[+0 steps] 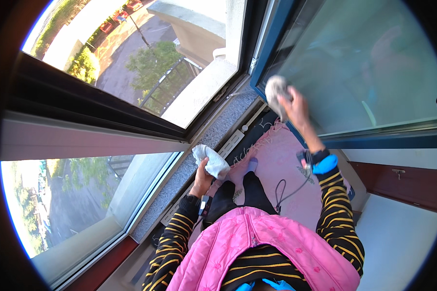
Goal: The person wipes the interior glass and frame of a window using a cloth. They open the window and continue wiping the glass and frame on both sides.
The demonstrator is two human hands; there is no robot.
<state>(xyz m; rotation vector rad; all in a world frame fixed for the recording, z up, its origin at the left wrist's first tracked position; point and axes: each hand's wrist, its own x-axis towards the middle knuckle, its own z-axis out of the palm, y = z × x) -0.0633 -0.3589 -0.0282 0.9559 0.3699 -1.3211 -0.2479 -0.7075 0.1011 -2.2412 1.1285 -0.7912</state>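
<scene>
In my left hand is a folded white cloth, held above the speckled stone windowsill. My right hand grips a bunched greyish cloth at the lower corner of an opened window sash with a blue frame. Whether that cloth touches the glass pane cannot be told; it is slightly blurred. Small devices with cables sit at both wrists.
The window opening shows a drop to a paved yard. A dark-framed window part stands on the left. Below the sill are a white slotted rail and a pink cloth cover under my feet. A cable hangs near my right arm.
</scene>
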